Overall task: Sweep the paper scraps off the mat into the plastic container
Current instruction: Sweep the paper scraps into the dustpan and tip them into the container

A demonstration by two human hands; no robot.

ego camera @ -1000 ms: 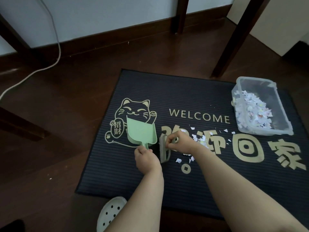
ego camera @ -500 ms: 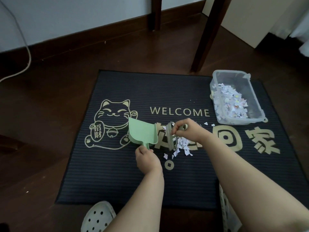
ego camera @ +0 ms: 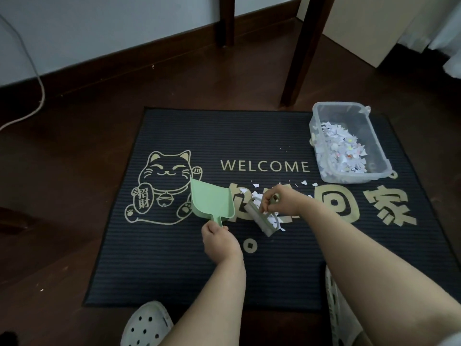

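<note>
brush (ego camera: 260, 217): slanted now, nearer dustpan (ego camera: 212, 199)
left hand (ego camera: 219, 242): grips dustpan
right hand (ego camera: 280, 203): pinches brush
scraps (ego camera: 256, 195): I sweep short strokes

Head-worn wide-angle view, looking forward and steeply down.
The camera sits above the mat (ego camera: 224, 136) on the floor (ego camera: 62, 196), near enough that both forearms rise from the bottom edge to the left hand (ego camera: 219, 243) and right hand (ego camera: 282, 203) at mid-frame. It faces the wall (ego camera: 99, 33) along the top. Straight edges bow outward, probably from the lens.
</note>
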